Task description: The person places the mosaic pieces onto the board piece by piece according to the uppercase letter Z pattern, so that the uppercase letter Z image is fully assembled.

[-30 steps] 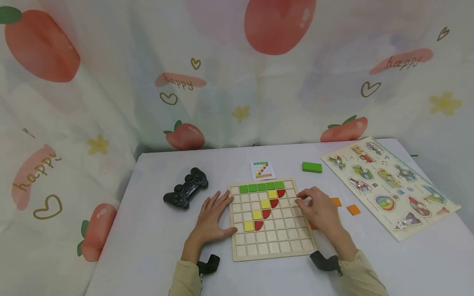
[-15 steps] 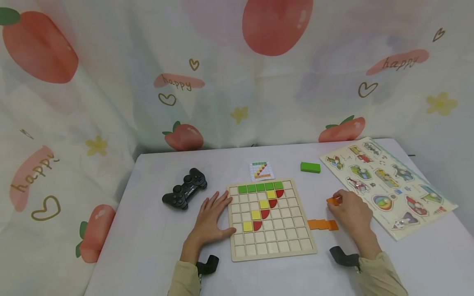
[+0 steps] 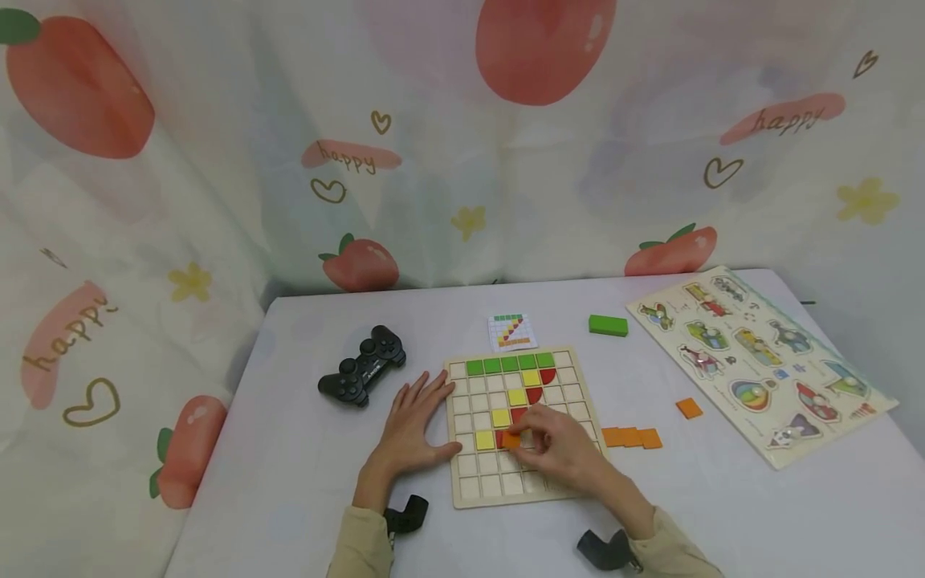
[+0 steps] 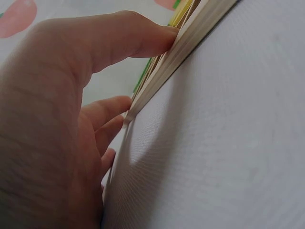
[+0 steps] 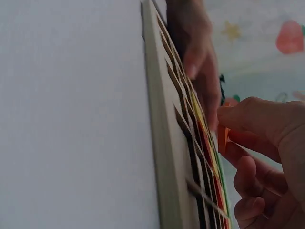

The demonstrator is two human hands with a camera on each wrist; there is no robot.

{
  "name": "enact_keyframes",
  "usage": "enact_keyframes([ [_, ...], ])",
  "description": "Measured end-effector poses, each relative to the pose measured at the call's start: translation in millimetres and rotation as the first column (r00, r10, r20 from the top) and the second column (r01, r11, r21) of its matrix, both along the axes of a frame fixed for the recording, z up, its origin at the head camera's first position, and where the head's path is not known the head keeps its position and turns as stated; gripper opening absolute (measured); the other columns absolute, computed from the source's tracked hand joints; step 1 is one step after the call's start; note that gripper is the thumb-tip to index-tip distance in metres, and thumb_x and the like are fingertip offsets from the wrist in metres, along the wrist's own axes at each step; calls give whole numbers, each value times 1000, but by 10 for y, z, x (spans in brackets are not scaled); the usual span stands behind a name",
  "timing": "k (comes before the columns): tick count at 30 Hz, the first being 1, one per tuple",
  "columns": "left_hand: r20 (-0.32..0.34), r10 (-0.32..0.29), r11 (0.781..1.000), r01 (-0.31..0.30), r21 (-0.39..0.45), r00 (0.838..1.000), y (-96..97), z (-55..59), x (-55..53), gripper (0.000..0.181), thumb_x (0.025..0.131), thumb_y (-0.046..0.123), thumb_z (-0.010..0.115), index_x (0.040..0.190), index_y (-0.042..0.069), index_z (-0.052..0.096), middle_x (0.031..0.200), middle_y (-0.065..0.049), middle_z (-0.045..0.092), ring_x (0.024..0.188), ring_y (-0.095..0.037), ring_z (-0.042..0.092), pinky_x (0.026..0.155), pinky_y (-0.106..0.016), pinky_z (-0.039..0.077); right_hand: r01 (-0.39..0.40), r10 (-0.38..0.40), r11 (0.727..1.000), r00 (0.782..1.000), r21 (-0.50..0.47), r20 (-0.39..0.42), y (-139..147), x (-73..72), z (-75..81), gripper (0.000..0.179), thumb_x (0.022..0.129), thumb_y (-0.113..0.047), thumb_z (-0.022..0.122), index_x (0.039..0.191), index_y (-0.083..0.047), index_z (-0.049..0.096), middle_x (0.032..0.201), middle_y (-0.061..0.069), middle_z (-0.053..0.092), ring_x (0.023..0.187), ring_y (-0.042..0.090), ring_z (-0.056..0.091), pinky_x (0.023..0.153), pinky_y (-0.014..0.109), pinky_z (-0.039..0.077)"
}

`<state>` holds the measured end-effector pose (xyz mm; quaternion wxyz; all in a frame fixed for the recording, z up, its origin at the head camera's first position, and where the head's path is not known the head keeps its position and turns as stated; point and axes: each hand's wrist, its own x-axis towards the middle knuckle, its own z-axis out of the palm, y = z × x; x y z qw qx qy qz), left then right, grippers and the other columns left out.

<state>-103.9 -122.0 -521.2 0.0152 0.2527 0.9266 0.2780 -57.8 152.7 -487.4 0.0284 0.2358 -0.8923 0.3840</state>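
Observation:
A wooden grid board [image 3: 462, 488] lies at the middle of the table. Its cells hold a row of green squares [image 3: 509, 365], a slanting line of yellow squares [image 3: 484, 440] and red quarter-round tiles [image 3: 548, 376] beside them. My left hand [image 3: 410, 437] rests at the board's left edge with fingers spread, thumb tip on the rim [image 4: 183, 50]. My right hand [image 3: 560, 449] pinches an orange square tile [image 3: 511, 440] between thumb and finger above the board's lower middle; in the right wrist view the tile [image 5: 223, 138] stands on edge, clear of the grid. That hand hides several cells.
Several orange tiles [image 3: 632, 437] lie right of the board, another orange tile [image 3: 690, 409] farther right. A pattern card [image 3: 513, 332] and a green block [image 3: 609, 325] sit behind. A black game controller [image 3: 363, 367] is at left, a picture puzzle board [image 3: 759, 361] at right.
My right hand went right from the board's edge, took an orange tile off the table and carried it left over the grid. My left hand has stayed at the board's edge.

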Motion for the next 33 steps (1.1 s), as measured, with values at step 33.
enact_keyframes([
  [33, 1, 1, 1000, -1, 0, 1000, 2, 6, 0, 90, 73, 54, 68, 151, 17, 41, 162, 2, 27, 150, -27, 15, 120, -53, 9, -183, 211, 964, 967, 193, -140, -327, 79, -31, 7, 81, -17, 81, 88, -16, 80, 92, -10, 60, 80, 3, 53, 64, 17, 47],
])
